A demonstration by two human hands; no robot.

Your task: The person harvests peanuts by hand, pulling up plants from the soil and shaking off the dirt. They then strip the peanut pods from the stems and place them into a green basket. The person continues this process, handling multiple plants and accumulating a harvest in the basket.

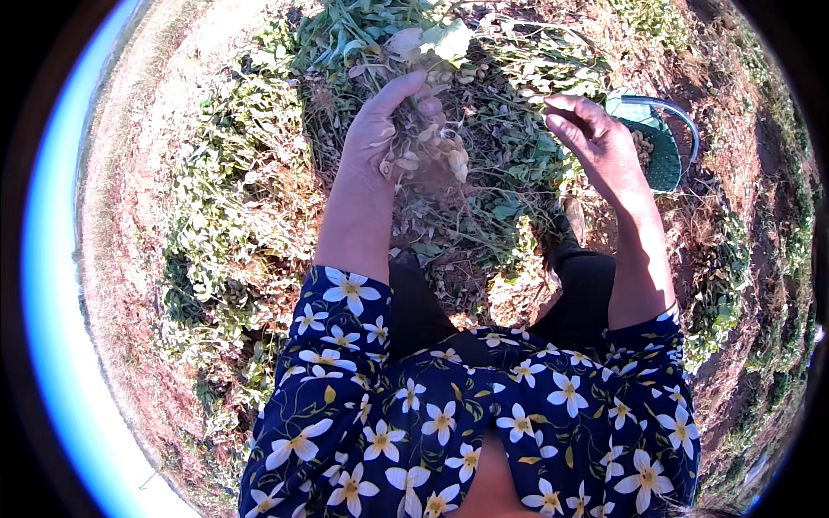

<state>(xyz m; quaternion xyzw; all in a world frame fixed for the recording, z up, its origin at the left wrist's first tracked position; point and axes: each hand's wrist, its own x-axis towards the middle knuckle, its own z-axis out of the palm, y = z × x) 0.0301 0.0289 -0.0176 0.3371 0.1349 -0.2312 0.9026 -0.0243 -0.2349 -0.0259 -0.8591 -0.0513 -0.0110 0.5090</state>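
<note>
My left hand point(382, 123) is closed around a bunch of uprooted peanut plants, whose green stems and leaves point(350, 32) stick out beyond the fingers. A cluster of pale peanut pods point(447, 152) hangs from the roots beside the palm. My right hand point(599, 139) is apart from the bunch, thumb and fingers bent with a gap between them. Nothing shows in that gap; the palm is partly hidden. Just beyond the right wrist sits a green woven basket point(667, 155) with a curved handle point(690, 126). Some peanuts point(642, 147) lie in it, partly covered by the hand.
Pulled peanut plants point(239, 188) lie heaped on the left, and more point(550, 58) lie ahead. Leaves and stems cover the ground between my dark-trousered legs point(586, 278). Reddish soil point(745, 168) with plant debris extends to the right.
</note>
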